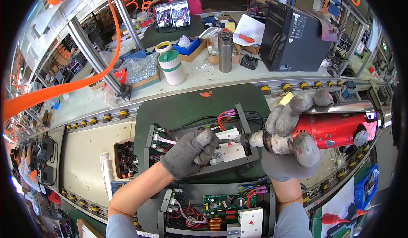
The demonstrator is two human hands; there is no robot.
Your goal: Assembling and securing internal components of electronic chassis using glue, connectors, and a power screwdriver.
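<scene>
My right hand [293, 140], in a grey glove, grips a red and silver power screwdriver [335, 129] held sideways, its bit pointing left. My left hand [191, 153], also gloved, pinches the bit tip [225, 141] over a white block [231, 146] inside an open black electronics chassis [248, 157]. Red, black and purple wires [223, 117] run along the chassis's far side. The chassis rests on a dark green mat [187, 106].
A second open chassis with a green circuit board [223, 204] lies near me. A tray of black parts [125, 159] sits left. Beyond the roller rails stand a white and green jug [172, 66], a steel flask [225, 51], a black box [293, 36] and cardboard bins.
</scene>
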